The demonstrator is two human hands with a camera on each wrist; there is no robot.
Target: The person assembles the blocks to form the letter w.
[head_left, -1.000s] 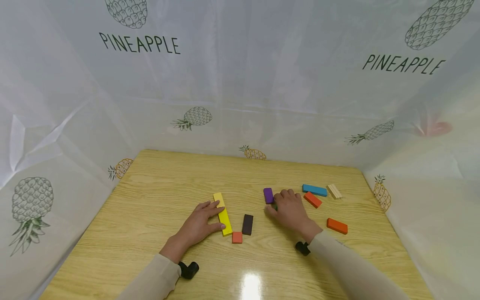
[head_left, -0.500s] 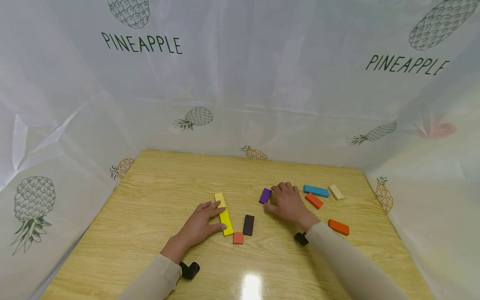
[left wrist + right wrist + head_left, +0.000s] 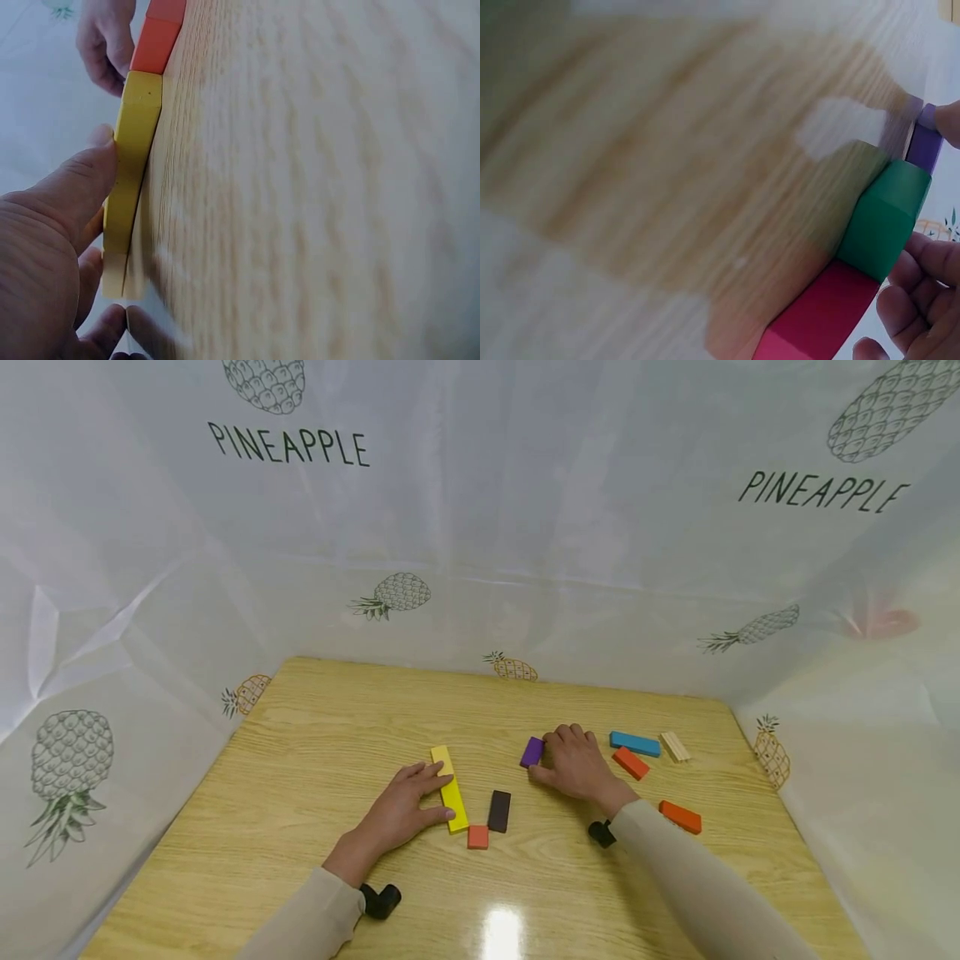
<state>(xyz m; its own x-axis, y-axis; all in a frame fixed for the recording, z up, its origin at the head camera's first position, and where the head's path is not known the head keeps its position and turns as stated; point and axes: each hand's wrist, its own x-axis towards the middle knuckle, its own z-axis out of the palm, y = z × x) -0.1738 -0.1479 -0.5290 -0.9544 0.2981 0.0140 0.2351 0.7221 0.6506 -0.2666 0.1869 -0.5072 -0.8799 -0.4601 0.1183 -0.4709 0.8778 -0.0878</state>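
My left hand lies with relaxed fingers over a row of yellow blocks. In the left wrist view the thumb touches the side of the yellow block, and a paler block stands at its end. Farther right, my right hand rests beside a purple block. The right wrist view has the thumb touching that purple block, with the other fingers loosely bent behind a green block. A red block adjoins the green one. In the head view the hand hides the green block.
Between the hands lie a dark block and a small red square block. On the right are a blue block, a red block, an orange-red block and a pale ridged piece. Pineapple-print sheeting surrounds the wooden table.
The purple block has turned, its near end swinging left, as my right hand shifted slightly. Green showing beside the right thumb a second ago is now covered. The left hand stays on the yellow blocks.
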